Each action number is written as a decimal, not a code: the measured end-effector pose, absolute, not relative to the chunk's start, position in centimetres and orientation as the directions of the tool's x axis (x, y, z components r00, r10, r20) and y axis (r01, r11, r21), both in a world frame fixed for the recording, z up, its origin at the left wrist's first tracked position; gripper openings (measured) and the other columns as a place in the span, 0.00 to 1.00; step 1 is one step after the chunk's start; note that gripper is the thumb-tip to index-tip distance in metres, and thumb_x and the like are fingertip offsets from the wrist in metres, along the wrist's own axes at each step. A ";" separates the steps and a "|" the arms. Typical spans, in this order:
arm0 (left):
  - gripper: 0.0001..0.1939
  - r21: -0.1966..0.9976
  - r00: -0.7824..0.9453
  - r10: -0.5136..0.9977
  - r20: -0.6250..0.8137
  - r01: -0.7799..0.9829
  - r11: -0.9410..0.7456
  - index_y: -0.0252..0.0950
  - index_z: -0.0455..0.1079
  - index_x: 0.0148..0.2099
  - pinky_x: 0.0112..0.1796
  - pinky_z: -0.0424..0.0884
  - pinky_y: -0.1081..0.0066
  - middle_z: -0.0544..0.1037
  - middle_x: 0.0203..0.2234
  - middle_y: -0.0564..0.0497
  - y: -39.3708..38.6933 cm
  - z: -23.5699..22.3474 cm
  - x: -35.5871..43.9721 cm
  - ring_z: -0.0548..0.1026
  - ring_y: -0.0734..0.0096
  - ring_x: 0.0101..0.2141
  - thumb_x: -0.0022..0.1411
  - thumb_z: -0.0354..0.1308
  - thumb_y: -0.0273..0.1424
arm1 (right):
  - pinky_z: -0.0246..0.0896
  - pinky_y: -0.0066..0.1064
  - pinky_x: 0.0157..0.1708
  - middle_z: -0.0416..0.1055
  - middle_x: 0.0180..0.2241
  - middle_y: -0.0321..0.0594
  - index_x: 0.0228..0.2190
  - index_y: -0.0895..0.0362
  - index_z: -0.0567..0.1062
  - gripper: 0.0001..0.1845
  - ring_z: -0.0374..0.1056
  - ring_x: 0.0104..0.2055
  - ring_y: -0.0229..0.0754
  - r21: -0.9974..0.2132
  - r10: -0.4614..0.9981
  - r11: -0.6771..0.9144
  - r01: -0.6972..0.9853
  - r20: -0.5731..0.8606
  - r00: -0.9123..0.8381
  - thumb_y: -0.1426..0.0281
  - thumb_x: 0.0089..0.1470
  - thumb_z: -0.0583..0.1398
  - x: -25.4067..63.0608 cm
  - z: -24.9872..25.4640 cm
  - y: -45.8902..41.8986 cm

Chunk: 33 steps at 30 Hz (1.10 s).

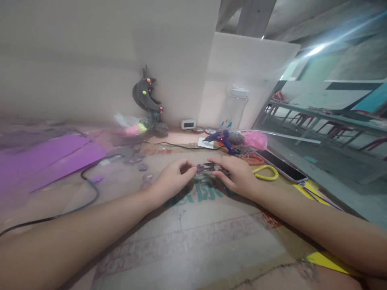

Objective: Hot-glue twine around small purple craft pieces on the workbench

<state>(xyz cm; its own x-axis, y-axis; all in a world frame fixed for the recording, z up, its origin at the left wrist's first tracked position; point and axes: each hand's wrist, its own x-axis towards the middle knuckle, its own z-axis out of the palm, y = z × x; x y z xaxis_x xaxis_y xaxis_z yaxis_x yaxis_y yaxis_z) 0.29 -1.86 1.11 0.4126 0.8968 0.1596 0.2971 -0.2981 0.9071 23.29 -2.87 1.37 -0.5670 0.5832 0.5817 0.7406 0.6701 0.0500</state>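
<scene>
Right forearm [314, 217] partly hides yellow paper [326, 261].

Room to pass lies toward the near edge of the table [193, 253]; a glue gun [224, 141] and bottle [236, 108] block the far edge, a phone [281, 165] the right.

The small purple piece [200, 169] is compact, its outline blurred; it sits at the tips of the scissors [208, 164]. Dark blades stand parted, pointing left; the rear portion is obscured.

Two hands [173, 177] [240, 174], one glue gun [223, 139], one phone [281, 165].
</scene>
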 end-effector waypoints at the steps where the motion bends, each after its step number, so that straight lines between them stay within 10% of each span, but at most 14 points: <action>1: 0.11 0.899 0.419 0.892 0.170 0.305 -0.314 0.37 0.65 0.32 0.28 0.64 0.73 0.72 0.22 0.55 -2.0 1.2 0.3 0.70 0.71 0.24 0.60 0.51 0.39 | 0.60 0.34 0.35 0.73 0.30 0.42 0.50 0.57 0.70 0.19 0.67 0.34 0.44 0.056 0.583 0.671 0.739 0.576 -0.573 0.62 0.61 0.54 23.3 1.3 -2.9; 25: 0.09 0.811 0.486 0.843 0.231 0.382 -0.442 0.37 0.67 0.33 0.28 0.62 0.74 0.72 0.24 0.55 -2.5 1.5 0.2 0.68 0.72 0.26 0.62 0.50 0.36 | 0.57 0.32 0.35 0.76 0.32 0.43 0.45 0.56 0.75 0.16 0.69 0.34 0.42 0.117 0.536 0.698 0.707 0.569 -0.623 0.62 0.63 0.53 23.3 0.8 -2.5; 33: 0.10 0.873 0.467 0.863 0.192 0.320 -0.367 0.37 0.65 0.33 0.27 0.63 0.75 0.70 0.23 0.55 -2.0 1.1 0.3 0.67 0.73 0.25 0.62 0.50 0.37 | 0.59 0.30 0.32 0.72 0.30 0.39 0.50 0.57 0.70 0.18 0.66 0.29 0.40 -0.240 0.701 0.617 0.749 0.601 -0.385 0.63 0.62 0.53 23.3 1.2 -2.7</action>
<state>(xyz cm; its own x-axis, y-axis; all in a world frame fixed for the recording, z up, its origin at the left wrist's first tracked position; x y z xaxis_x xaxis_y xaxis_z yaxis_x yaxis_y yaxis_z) 0.33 -2.00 1.07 0.4668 0.8633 0.1919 0.3201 -0.3672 0.8733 23.33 -2.74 1.24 -0.3849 0.7005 0.6009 0.7493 0.6173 -0.2397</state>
